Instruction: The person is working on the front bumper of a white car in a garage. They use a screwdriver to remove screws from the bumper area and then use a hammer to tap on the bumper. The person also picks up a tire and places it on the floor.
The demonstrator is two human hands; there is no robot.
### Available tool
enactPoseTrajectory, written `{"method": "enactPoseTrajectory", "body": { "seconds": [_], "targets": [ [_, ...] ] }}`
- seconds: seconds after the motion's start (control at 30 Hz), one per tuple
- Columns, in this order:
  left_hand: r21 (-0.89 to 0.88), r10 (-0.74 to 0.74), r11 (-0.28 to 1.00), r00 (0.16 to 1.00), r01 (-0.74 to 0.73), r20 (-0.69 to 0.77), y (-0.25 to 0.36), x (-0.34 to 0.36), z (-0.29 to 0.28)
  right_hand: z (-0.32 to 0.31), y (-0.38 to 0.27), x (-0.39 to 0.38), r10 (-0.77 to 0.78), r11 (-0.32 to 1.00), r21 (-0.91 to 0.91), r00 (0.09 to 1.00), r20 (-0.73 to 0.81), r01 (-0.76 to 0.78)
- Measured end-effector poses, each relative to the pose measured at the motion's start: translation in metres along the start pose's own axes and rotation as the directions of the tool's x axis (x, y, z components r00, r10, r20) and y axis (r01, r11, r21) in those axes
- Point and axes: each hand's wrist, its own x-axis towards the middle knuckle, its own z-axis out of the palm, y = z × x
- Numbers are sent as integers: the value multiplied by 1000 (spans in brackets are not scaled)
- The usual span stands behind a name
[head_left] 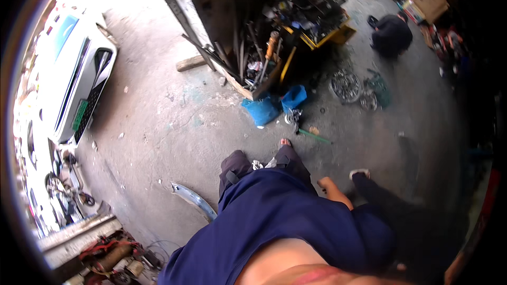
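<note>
My right hand (327, 183) hangs low beside my right thigh, below the sleeve of my navy shirt (274, 200). It is small and blurred, so its fingers are hard to read, and nothing is seen in it. My left hand does not show; the shirt and left sleeve cover that side. A curved, shiny silver-blue strip (193, 199) shows at my left, its near end hidden behind the shirt. Whether it lies on the floor or is held cannot be made out.
Ahead stand a yellow bin (327, 37) of scrap and a box of bars and tools. Blue bags (261, 111) and a green rod (315, 136) lie before them. Round metal parts (346, 86) lie right, near a crouching person (391, 36). A white car (84, 82) stands left.
</note>
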Motion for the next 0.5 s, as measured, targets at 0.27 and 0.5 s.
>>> {"method": "enactPoseTrajectory", "body": {
  "seconds": [0.27, 0.5],
  "targets": [
    [451, 454, 757, 877, -473, 157, 469, 115, -1, 117, 93, -212, 352, 265, 963, 925, -145, 50],
    [645, 595, 300, 667, -703, 450, 543, -1, 211, 206, 131, -539, 646, 715, 697, 334, -686, 51]
  ]
}}
